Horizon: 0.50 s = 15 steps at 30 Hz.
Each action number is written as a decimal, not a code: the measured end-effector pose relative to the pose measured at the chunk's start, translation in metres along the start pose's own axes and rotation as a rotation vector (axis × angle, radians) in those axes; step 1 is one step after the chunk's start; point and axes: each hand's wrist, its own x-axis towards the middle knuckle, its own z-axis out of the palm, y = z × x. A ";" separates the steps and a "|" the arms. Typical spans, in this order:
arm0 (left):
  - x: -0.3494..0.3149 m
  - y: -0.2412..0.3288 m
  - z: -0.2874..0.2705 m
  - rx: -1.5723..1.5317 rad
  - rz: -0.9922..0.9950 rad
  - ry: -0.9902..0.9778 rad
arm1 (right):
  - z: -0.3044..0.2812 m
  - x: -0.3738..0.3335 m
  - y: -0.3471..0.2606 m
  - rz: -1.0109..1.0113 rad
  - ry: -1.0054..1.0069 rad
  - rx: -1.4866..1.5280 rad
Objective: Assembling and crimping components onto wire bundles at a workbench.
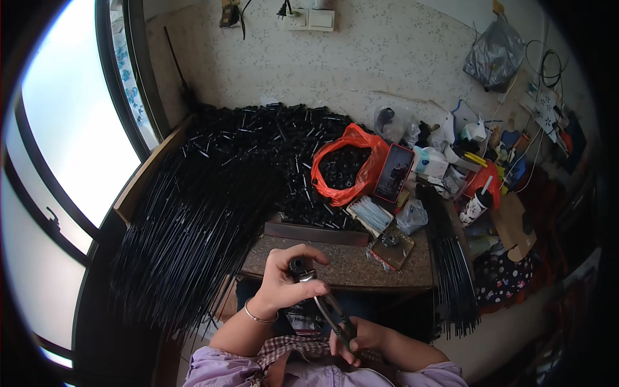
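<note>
Just in front of the table's near edge, my left hand [284, 278] is closed around a small black round part [297, 265] with a hollow-looking end. Its fingers curl over the part, and the thumb lies along the metal head of a pair of pliers [331, 313]. Lower and to the right, my right hand [358, 340] grips the pliers by their dark handles. The jaws reach up to the black part; whether they bite on it is hard to make out.
Black tubular pieces [258, 135] pile across the table [335, 261], with thin black rods [187, 238] hanging off its left. A red plastic bag [354, 193], phone [394, 173], box of pale sticks [371, 215], small tray [401, 255] and patterned cup [474, 209] stand right.
</note>
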 end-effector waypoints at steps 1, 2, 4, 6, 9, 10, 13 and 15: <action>0.002 -0.002 0.001 0.005 0.049 0.000 | 0.002 0.004 0.000 -0.016 0.018 -0.108; 0.003 -0.003 0.002 0.021 0.078 -0.008 | 0.003 0.008 0.000 -0.033 0.034 -0.215; 0.001 -0.004 0.000 0.038 0.061 -0.010 | 0.000 0.005 -0.002 -0.499 0.546 -0.795; -0.002 -0.002 -0.001 0.052 0.076 0.008 | -0.007 0.001 -0.010 -0.717 0.916 -1.402; -0.004 -0.001 -0.010 0.027 0.092 0.014 | 0.008 -0.001 -0.021 -0.659 0.853 -1.540; -0.002 0.000 -0.010 -0.017 0.080 -0.020 | 0.013 -0.001 -0.008 -0.435 0.686 -1.120; -0.002 -0.004 -0.003 0.020 0.094 -0.018 | 0.011 0.003 0.017 -0.204 0.312 -0.504; -0.003 -0.006 0.001 0.044 0.106 0.009 | 0.005 0.002 0.008 -0.167 0.240 -0.450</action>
